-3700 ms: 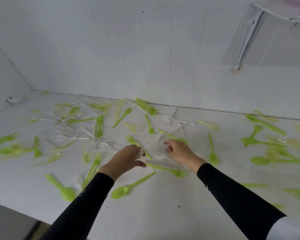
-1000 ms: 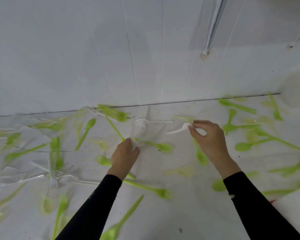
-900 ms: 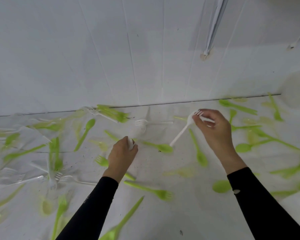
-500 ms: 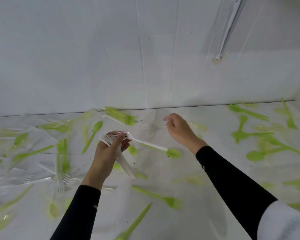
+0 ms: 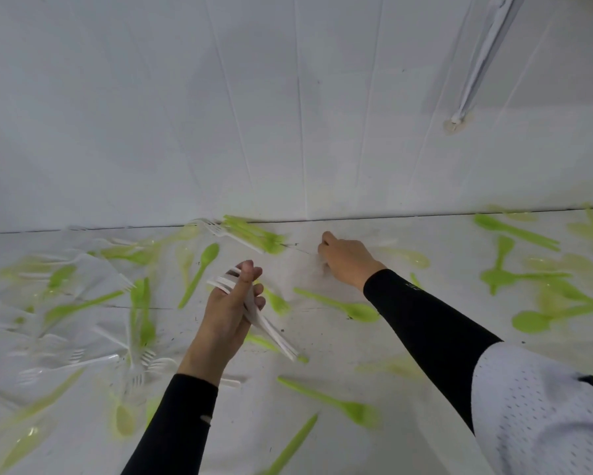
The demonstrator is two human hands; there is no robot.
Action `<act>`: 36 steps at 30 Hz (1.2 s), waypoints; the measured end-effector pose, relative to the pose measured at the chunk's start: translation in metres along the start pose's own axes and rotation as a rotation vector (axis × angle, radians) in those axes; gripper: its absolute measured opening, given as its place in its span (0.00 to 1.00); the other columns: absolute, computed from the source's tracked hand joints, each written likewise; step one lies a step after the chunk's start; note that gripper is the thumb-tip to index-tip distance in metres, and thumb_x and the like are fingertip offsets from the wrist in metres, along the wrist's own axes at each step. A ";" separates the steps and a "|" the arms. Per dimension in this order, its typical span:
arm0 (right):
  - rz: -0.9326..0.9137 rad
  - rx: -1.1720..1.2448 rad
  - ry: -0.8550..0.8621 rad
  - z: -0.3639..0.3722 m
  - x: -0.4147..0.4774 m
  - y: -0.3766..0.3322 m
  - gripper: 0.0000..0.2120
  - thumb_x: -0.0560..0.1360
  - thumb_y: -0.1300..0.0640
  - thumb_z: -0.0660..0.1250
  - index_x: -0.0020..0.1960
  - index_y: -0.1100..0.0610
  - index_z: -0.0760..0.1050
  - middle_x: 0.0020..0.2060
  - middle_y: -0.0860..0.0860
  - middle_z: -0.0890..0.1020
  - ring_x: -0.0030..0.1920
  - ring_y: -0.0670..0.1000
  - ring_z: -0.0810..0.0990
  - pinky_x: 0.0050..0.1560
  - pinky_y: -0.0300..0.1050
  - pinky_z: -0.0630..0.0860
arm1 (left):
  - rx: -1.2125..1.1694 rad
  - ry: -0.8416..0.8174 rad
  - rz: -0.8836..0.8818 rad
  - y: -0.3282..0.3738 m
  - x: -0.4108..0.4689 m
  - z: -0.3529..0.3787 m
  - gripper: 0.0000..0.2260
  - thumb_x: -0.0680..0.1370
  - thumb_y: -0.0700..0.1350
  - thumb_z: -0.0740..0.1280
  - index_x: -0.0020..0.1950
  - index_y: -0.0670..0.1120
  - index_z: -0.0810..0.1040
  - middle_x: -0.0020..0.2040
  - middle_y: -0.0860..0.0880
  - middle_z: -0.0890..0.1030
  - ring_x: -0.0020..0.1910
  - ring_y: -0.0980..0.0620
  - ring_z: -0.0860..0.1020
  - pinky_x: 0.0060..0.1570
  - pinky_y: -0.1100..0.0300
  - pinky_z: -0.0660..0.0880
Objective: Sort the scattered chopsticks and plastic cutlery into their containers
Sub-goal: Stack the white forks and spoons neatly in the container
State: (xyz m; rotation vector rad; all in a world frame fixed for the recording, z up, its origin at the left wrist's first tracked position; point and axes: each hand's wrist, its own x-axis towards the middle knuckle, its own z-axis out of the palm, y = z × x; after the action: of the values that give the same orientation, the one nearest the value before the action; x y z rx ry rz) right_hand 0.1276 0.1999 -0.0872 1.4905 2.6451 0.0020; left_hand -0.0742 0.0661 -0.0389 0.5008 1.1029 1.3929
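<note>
Early in the sort: the left hand (image 5: pixel 231 303) holds a bundle of white forks (image 5: pixel 264 323), fingers curled round the handles, tines up past the thumb, handles poking out to its lower right. Everything else lies loose on the bench (image 5: pixel 247 423): green spoons (image 5: pixel 356 310) on all sides of the left hand, loose forks (image 5: pixel 72 363) to its lower left, a mixed heap (image 5: pixel 250 231) above it at the wall (image 5: pixel 288 132). No containers or chopsticks in view, so nothing shows as sorted and most of the job looks left. The left hand is raised off the bench, with its back to the camera. The right hand (image 5: pixel 346 260) reaches to the upper right of the left hand, low on the bench, knuckles up, fingers curled down on a pale blurred spot; cannot tell if they pinch a fork or only touch the bench
</note>
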 end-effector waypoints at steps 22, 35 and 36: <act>0.316 1.155 0.312 -0.059 -0.185 -0.049 0.17 0.66 0.51 0.80 0.31 0.52 0.72 0.24 0.42 0.71 0.28 0.42 0.67 0.31 0.36 0.64 | 0.071 -0.178 0.021 -0.035 -0.074 0.054 0.18 0.72 0.41 0.75 0.58 0.38 0.76 0.54 0.40 0.83 0.54 0.40 0.82 0.51 0.52 0.81; 0.207 1.146 0.311 -0.069 -0.257 -0.051 0.07 0.71 0.51 0.77 0.41 0.54 0.82 0.29 0.39 0.80 0.29 0.40 0.75 0.35 0.34 0.70 | -0.007 0.008 -0.025 -0.060 -0.132 0.094 0.13 0.80 0.49 0.65 0.45 0.40 0.78 0.38 0.46 0.81 0.38 0.52 0.82 0.40 0.60 0.80; 0.200 1.211 0.310 -0.072 -0.262 -0.047 0.06 0.72 0.52 0.76 0.41 0.54 0.81 0.28 0.41 0.79 0.27 0.40 0.72 0.33 0.32 0.66 | -0.029 0.040 -0.025 -0.062 -0.134 0.095 0.13 0.80 0.49 0.66 0.45 0.39 0.78 0.38 0.46 0.81 0.39 0.52 0.82 0.40 0.61 0.80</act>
State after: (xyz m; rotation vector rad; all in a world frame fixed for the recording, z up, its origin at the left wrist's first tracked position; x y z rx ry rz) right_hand 0.2155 -0.0447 0.0059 2.1062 2.7619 -1.7301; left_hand 0.0610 -0.0405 -0.0061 0.4386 1.1157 1.4007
